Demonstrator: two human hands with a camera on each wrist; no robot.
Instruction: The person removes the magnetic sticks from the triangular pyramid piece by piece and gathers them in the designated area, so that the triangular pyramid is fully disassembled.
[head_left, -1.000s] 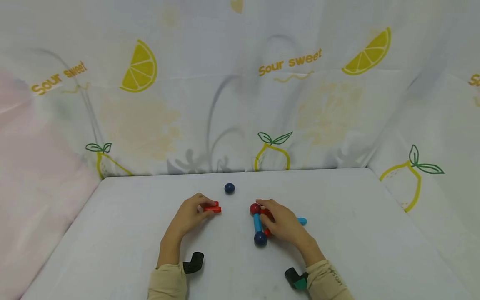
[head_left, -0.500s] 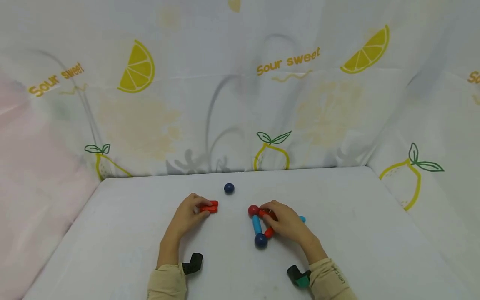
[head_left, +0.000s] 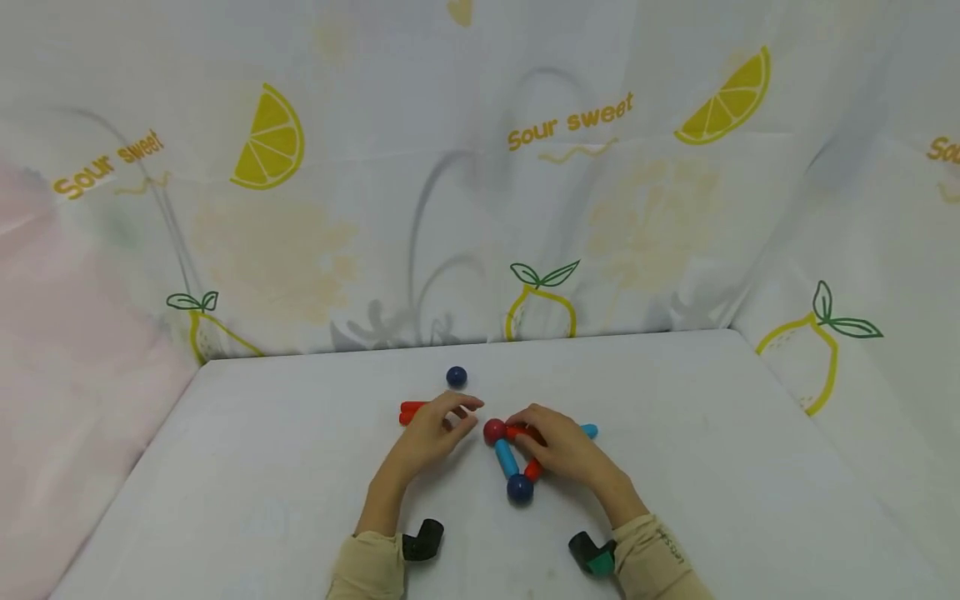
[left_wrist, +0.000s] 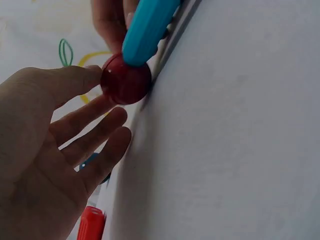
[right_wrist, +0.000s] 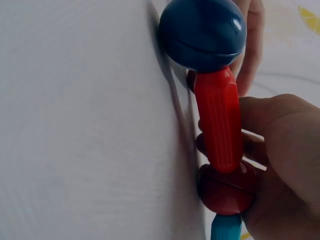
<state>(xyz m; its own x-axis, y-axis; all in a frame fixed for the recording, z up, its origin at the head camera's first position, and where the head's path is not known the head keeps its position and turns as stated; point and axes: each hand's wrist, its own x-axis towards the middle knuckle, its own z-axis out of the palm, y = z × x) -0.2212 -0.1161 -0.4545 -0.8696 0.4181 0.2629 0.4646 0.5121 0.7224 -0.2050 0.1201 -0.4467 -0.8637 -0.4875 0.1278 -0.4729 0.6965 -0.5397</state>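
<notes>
A joined shape of rods and balls lies on the table: a red ball (head_left: 495, 431), a light blue rod (head_left: 507, 458), a dark blue ball (head_left: 520, 489) and red rods (head_left: 532, 470). My right hand (head_left: 567, 447) pinches the red rod beside the red ball and covers part of the shape. A light blue rod end (head_left: 589, 431) sticks out behind it. My left hand (head_left: 431, 435) holds nothing; its fingers are spread just left of the red ball. In the left wrist view, the thumb and fingers of that hand (left_wrist: 45, 120) are close around the red ball (left_wrist: 126, 80); contact is unclear.
Two loose red rods (head_left: 412, 412) lie side by side behind my left hand, partly hidden. A loose dark blue ball (head_left: 457, 377) sits farther back on the white table (head_left: 247, 483). A lemon-print cloth (head_left: 420, 208) hangs at the table's far edge.
My left hand has let go of the two red rods and moved right toward the red ball. The joined shape has shifted slightly left and turned with my right hand.
</notes>
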